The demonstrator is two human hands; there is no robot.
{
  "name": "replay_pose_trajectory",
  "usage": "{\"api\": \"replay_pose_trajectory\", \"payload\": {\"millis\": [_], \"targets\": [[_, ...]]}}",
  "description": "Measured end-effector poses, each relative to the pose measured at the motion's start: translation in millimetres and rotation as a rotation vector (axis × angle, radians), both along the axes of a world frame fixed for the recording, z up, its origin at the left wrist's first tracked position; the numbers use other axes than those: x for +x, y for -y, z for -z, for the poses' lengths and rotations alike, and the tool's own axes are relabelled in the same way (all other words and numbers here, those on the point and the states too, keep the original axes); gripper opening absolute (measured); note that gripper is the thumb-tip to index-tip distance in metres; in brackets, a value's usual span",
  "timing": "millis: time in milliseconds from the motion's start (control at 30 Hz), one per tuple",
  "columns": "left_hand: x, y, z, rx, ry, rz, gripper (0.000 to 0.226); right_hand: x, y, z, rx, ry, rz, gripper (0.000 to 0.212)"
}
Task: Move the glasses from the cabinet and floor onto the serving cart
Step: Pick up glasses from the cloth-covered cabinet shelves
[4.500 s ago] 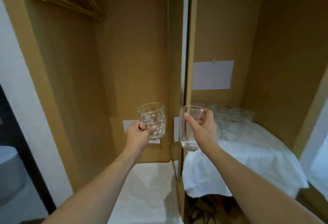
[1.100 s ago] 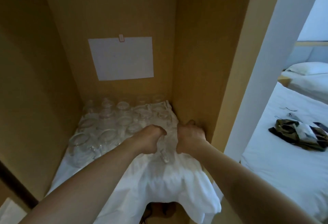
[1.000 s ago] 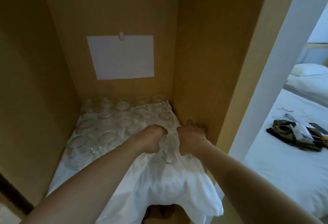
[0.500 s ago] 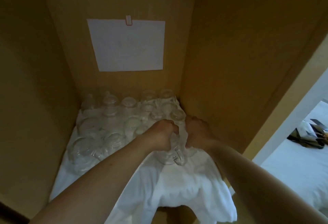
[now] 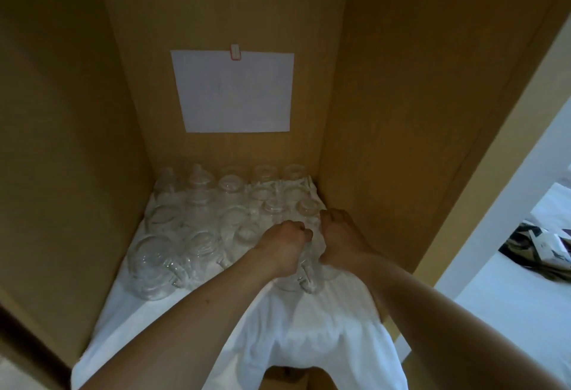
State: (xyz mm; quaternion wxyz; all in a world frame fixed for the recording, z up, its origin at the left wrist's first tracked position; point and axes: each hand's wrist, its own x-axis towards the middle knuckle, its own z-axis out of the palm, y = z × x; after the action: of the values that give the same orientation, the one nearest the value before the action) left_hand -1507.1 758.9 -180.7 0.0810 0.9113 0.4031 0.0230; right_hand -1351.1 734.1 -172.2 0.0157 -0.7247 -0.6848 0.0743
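Since the earlier frame our view has swung further into the cabinet (image 5: 386, 111), and our hands have stayed at the same near-right glasses. Our left hand (image 5: 282, 246) and right hand (image 5: 341, 235) each curl their fingers round a clear glass there; the left one's mug (image 5: 304, 278) shows its handle below our fist. The other glasses (image 5: 197, 235) stand in rows on the white cloth (image 5: 309, 343) covering the shelf, left of our hands. A paper sheet (image 5: 234, 93) hangs on the far wall, and a bed (image 5: 509, 306) lies off right.
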Motion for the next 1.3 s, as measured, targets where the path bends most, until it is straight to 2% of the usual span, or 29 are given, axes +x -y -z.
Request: {"api": "replay_pose_trajectory", "payload": {"millis": [33, 100, 233, 367, 467, 667, 967, 1300], "targets": [[2, 5, 3, 0.025, -0.018, -0.014, 0.050, 0, 3, -2, -0.001, 0.010, -0.003, 0.103], [5, 17, 7, 0.078, -0.055, -0.047, 0.051, 1, 9, -7, 0.032, 0.016, -0.014, 0.107], [7, 42, 9, 0.144, -0.093, -0.123, 0.081, 5, 31, -15, 0.163, -0.023, -0.058, 0.095], [-1, 60, -1, 0.188, 0.041, -0.247, 0.071, 12, 60, -18, 0.209, -0.102, -0.139, 0.088], [-15, 71, -15, 0.183, 0.098, -0.347, 0.073, 15, 74, -22, 0.205, -0.149, -0.178, 0.087], [-47, 114, -34, 0.179, 0.240, -0.551, 0.071, 2, 95, -20, 0.268, -0.121, -0.276, 0.085], [-93, 174, -31, 0.172, 0.172, -0.711, 0.068, -39, 130, 3, 0.199, -0.215, -0.404, 0.075], [-141, 156, -32, 0.135, 0.140, -0.705, 0.069, -76, 116, -12, 0.219, -0.192, -0.337, 0.070]]}}
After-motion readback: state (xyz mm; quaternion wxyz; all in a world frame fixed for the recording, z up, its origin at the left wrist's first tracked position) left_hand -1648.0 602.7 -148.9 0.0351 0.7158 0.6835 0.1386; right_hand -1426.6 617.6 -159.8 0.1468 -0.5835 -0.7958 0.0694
